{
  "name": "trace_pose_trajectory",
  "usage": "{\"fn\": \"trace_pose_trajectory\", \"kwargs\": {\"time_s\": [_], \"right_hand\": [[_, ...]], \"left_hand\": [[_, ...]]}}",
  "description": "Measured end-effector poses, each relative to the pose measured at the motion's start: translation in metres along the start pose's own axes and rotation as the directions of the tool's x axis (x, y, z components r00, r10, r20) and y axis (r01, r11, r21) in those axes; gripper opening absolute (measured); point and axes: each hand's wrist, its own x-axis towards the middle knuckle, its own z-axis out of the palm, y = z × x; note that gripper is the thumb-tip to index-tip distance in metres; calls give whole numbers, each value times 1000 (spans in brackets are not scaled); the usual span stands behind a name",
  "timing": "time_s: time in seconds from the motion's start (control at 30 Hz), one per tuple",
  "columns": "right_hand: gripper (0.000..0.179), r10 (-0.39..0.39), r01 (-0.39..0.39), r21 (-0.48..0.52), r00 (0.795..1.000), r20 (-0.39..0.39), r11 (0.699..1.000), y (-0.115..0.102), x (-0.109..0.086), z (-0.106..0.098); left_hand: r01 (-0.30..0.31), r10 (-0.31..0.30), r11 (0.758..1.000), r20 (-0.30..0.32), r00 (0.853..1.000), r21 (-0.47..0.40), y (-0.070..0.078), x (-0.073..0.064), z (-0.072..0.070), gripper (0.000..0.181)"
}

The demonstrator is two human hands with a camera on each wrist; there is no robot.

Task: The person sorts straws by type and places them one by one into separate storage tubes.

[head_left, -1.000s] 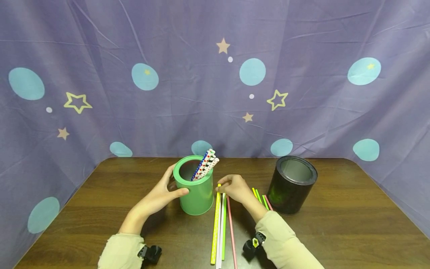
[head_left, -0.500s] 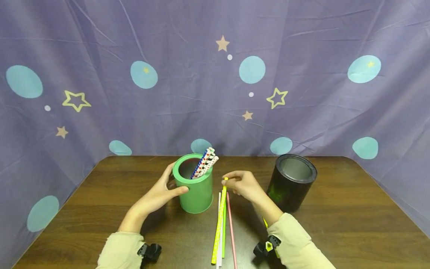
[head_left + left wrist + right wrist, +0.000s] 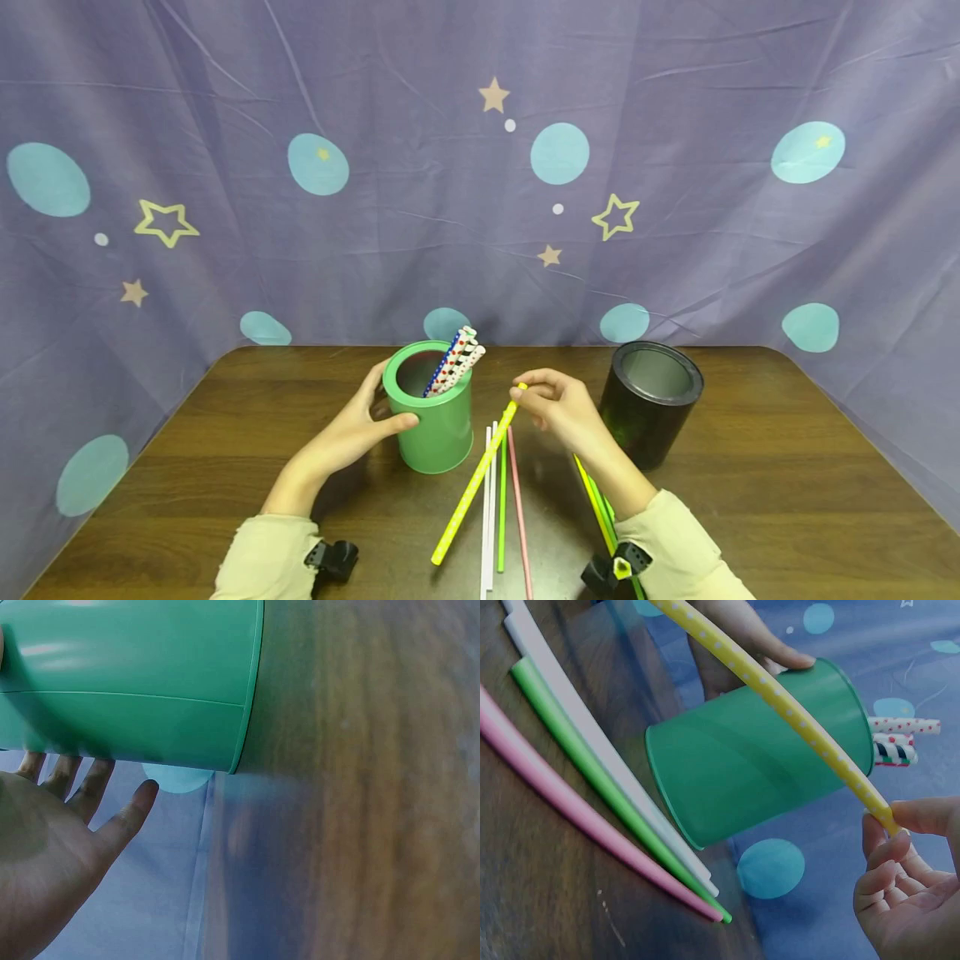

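My left hand (image 3: 348, 437) holds the green can (image 3: 437, 433) on the table, thumb on its near side and fingers round the far left side. Several patterned paper straws (image 3: 456, 365) lean out of that can on the right. With thumb and fingertips, my right hand (image 3: 564, 415) pinches the top end of a yellow paper straw (image 3: 480, 473) with white dots. This straw slants down to the left, lifted over the other straws. Beneath it lie two white straws (image 3: 489, 517), a green straw (image 3: 502, 508) and a pink straw (image 3: 519, 512).
To the right stands a black can (image 3: 648, 408), with no straws showing at its mouth. More yellow and green straws (image 3: 596, 504) lie partly hidden under my right forearm. A purple curtain (image 3: 420, 167) hangs behind the wooden table (image 3: 787, 467).
My right hand has moved right and slightly up, lifting the top of the yellow dotted straw, whose lower end has swung left. My left hand has stayed on the green can.
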Motion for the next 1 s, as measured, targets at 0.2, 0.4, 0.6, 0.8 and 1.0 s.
{"fn": "trace_pose_trajectory", "kwargs": {"time_s": [0.2,0.4,0.6,0.8,1.0], "right_hand": [[21,-28,32,46,996,-87,998,-6,-5,2],[19,-102,124,126,981,-164,984,-14,-9,-1],[14,-193,255,234,947,-258,938,-29,-14,-6],[18,-278,384,271,892,-357,883,-42,-19,-9],[17,-329,470,314,851,-410,825,-48,-21,-11]], "left_hand": [[9,-9,1000,-6,1000,-7,-1,0,1,79],[21,-21,1000,-4,1000,-3,1,1,2,80],[21,-21,1000,-4,1000,-8,3,4,1,80],[3,-3,1000,0,1000,-15,3,4,0,80],[6,-6,1000,3,1000,-17,2,1,0,79]]}}
